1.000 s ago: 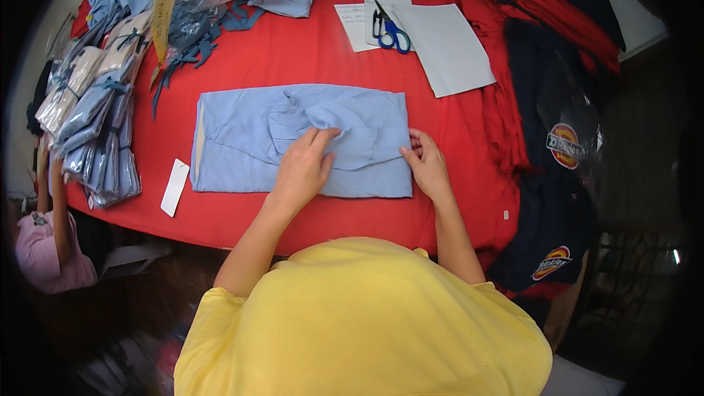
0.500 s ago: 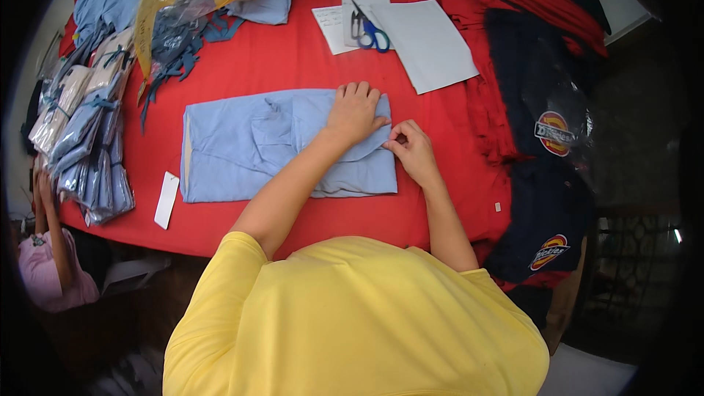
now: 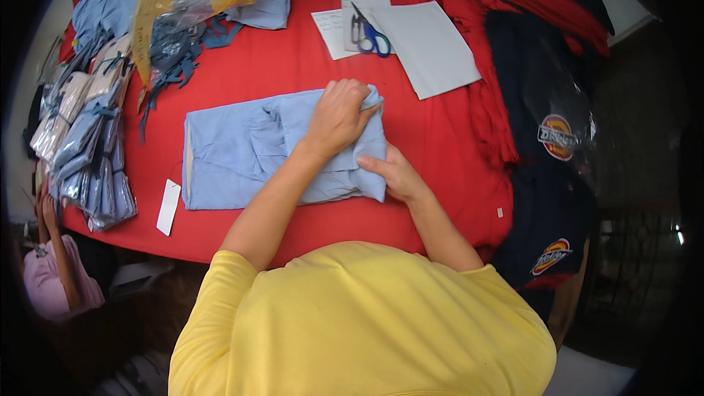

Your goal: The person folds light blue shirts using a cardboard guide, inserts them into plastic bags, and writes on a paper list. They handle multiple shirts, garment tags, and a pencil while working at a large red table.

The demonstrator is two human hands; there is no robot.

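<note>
A folded light blue cotton garment (image 3: 227, 150) lies flat in front of me, a little creased, with a pale strip along its left edge. At its far right corner my left hand (image 3: 339, 117) is closed on the cloth, lifting a bunched bit between thumb and fingers. My right hand (image 3: 398, 174) holds the right edge lower down, thumb on top and the other fingers hidden under the fabric. Left of the garment's near corner rests a white hang tag (image 3: 168, 207) on a thin string.
Red cloth (image 3: 293, 59) covers the table. Blue-handled scissors (image 3: 374, 40) lie on papers beside a white sheet (image 3: 429, 48). Bagged, tied garments (image 3: 95, 132) are stacked at left, near a yellow strip (image 3: 150, 22). Dark garments (image 3: 543, 198) with patches lie right. Another person (image 3: 59, 271) is at lower left.
My right hand has gone from pinching the edge to gripping it from beneath. The left hand now bunches the corner instead of lying flat, and the right edge has lifted and shifted slightly left.
</note>
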